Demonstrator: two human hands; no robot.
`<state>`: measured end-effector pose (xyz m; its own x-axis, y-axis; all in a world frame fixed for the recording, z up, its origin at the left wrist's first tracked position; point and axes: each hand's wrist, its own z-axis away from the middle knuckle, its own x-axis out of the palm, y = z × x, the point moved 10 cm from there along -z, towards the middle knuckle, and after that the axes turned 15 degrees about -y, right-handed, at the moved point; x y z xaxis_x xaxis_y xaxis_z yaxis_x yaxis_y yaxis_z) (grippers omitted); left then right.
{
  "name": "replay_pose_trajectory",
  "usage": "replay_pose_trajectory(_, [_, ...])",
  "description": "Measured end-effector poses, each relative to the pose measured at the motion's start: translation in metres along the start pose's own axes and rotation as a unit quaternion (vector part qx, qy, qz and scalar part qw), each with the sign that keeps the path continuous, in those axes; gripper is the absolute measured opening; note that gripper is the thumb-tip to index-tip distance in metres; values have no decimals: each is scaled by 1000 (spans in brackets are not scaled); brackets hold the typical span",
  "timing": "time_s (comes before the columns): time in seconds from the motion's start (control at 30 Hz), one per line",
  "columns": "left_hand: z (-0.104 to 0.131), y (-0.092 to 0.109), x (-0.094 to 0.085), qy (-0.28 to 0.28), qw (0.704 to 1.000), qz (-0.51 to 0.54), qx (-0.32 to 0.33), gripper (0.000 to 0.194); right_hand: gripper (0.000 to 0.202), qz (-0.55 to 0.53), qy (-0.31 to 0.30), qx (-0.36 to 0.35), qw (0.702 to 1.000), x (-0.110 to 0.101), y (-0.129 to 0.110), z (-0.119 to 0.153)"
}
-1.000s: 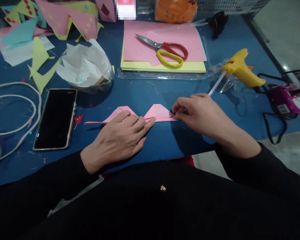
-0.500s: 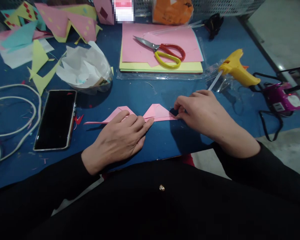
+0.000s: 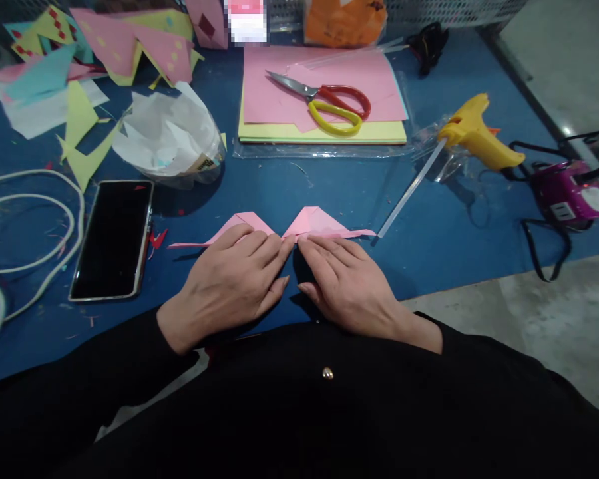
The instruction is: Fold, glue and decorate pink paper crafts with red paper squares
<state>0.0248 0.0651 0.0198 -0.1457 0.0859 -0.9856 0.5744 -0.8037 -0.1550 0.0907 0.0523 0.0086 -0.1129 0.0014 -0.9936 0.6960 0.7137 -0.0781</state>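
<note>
A folded pink paper with two peaks lies on the blue table in front of me. My left hand rests flat over its left half, fingertips pressing the lower edge near the middle. Flat on the right half's lower edge is my right hand, its fingers stretched out and its thumb apart. The two index fingertips nearly meet at the dip between the peaks. Both hands cover part of the lower edge. The paper's thin ends stick out at either side, the right one close to a clear glue stick.
A yellow glue gun holds the glue stick, near a purple power adapter. Scissors lie on stacked coloured paper. To the left are a phone, a white cable, a paper-lined bag and paper cutouts.
My right hand has moved left from the paper's right tip, going from a pinch to lying flat near the middle. The right tip and glue stick's end are now uncovered. My left hand stays nearly in place.
</note>
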Motion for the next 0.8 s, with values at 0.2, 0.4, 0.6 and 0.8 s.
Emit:
replay_pose_trajectory(0.2, [6, 3, 0, 11, 1000, 0, -7, 42, 60, 28, -38, -18, 999, 2, -11, -2])
replay_pose_trajectory(0.4, [5, 3, -1, 7, 1000, -10, -10, 45, 62, 81, -32, 33, 996, -5, -3, 1])
replay_pose_trajectory(0.6, [7, 3, -3, 15, 1000, -12, -15, 44, 59, 103, -25, 69, 992, -7, 10, 14])
replay_pose_trajectory(0.8, [7, 2, -2, 16, 1000, -11, -22, 44, 60, 102, -24, 75, 992, -3, 13, 22])
